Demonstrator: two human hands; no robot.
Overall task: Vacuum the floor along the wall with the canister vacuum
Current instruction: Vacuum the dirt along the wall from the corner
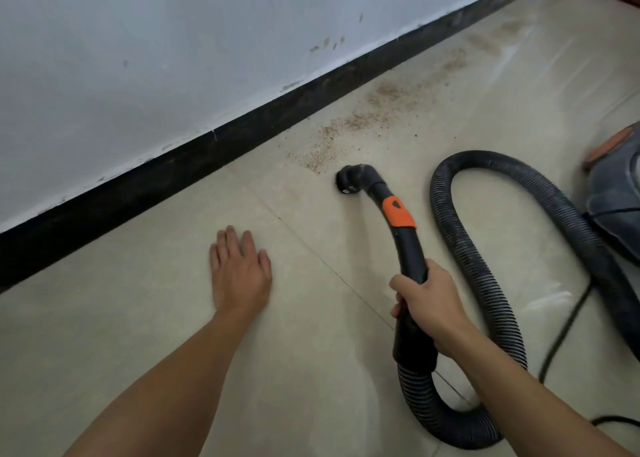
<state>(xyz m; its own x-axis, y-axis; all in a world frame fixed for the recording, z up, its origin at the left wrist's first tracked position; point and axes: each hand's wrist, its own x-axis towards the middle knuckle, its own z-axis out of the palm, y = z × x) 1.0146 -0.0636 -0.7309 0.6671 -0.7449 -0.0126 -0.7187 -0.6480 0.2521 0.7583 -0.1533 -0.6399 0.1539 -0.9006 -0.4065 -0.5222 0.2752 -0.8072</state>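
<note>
Beside the grit (356, 124), wand (412, 248) (skirting (207, 151) well apart).

The left forearm (166, 380) and right forearm (519, 387) are bare.

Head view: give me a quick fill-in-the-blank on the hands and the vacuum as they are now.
The left hand lies flat on the ____.
The right hand grips the handle, whose clip is ____.
The nozzle sits at the ____ end of the dirt trail.
The canister stands on the person's ____ side.
Missing: floor; orange; near; right.
</note>
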